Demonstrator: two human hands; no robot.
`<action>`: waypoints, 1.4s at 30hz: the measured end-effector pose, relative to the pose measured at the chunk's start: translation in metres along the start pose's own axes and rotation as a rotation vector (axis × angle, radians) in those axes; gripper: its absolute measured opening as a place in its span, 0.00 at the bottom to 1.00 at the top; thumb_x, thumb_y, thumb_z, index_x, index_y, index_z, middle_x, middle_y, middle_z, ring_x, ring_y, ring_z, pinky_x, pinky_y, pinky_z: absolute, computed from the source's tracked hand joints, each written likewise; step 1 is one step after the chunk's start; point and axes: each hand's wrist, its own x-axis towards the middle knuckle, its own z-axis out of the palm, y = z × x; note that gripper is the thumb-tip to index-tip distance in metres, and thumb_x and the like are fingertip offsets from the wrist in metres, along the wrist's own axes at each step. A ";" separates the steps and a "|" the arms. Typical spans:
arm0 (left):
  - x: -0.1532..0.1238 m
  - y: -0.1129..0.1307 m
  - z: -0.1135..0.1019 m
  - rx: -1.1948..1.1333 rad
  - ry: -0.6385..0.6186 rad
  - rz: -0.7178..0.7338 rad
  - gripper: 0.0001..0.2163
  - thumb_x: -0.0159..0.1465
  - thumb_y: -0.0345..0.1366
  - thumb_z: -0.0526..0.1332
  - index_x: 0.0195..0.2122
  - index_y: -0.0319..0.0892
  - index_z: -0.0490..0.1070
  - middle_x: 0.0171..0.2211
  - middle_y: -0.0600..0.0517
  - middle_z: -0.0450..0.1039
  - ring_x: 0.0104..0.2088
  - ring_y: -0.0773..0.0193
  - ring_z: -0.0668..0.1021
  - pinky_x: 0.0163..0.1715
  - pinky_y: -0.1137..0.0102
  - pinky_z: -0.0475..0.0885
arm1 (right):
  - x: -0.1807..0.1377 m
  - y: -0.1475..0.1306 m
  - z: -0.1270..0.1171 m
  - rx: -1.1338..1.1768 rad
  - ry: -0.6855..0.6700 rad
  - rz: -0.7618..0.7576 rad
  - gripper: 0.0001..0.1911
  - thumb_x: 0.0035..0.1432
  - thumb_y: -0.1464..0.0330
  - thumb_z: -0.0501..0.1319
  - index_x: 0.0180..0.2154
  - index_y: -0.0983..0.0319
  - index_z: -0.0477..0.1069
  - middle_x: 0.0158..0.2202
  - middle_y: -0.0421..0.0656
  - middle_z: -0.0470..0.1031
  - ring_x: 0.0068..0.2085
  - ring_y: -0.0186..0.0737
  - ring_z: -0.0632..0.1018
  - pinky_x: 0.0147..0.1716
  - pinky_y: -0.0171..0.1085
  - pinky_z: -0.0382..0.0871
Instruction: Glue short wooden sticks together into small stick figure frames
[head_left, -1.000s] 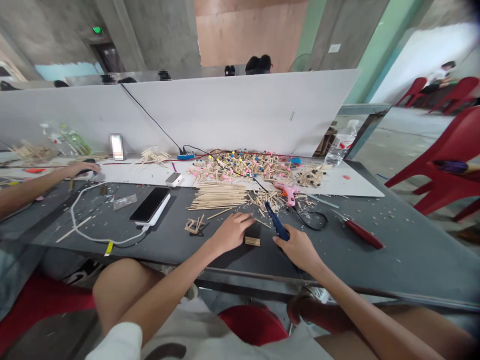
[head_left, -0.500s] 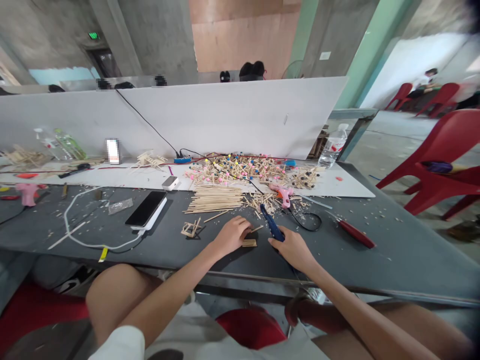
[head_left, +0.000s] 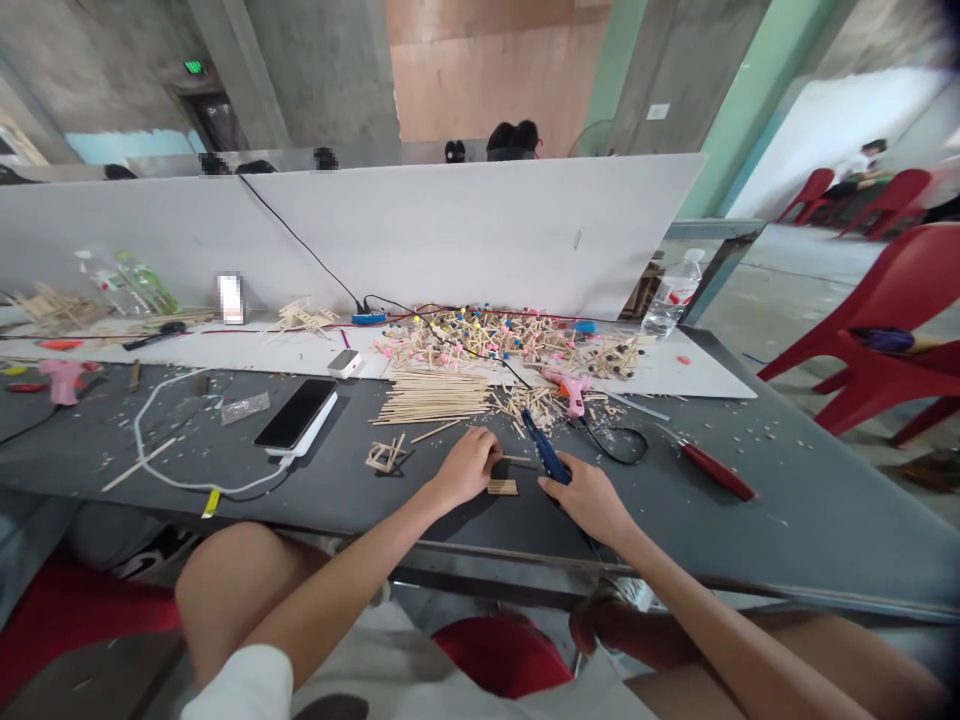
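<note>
Pinched in my left hand (head_left: 469,464) is a thin wooden stick (head_left: 517,459), its free end pointing right. My right hand (head_left: 586,492) is closed around blue-handled pliers (head_left: 547,450), whose jaws point up and away from me; their exact type is hard to make out. Just below my left fingers, a small row of short sticks (head_left: 502,487) lies flat on the dark table. Beyond my hands are a bundle of long sticks (head_left: 433,398) and a scatter of short cut pieces (head_left: 523,405). A small stick frame (head_left: 385,455) rests left of my left hand.
A pink glue gun (head_left: 573,392) and a red-handled tool (head_left: 718,472) lie to the right. A black phone on a white block (head_left: 297,414) sits left, with a white cable. Coloured-tip sticks (head_left: 472,335) heap along the white partition (head_left: 465,230). A bottle (head_left: 675,292) stands at back right.
The stick in my left hand has turned from slanting upward to nearly level. My right hand still holds the pliers in about the same place. The view has shifted slightly.
</note>
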 end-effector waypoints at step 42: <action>-0.046 0.044 -0.030 -0.174 0.307 0.009 0.07 0.69 0.33 0.54 0.41 0.41 0.72 0.28 0.53 0.66 0.24 0.71 0.68 0.26 0.75 0.64 | -0.054 -0.025 0.006 0.253 -0.167 -0.160 0.08 0.61 0.61 0.57 0.34 0.59 0.63 0.23 0.35 0.66 0.25 0.35 0.66 0.26 0.33 0.57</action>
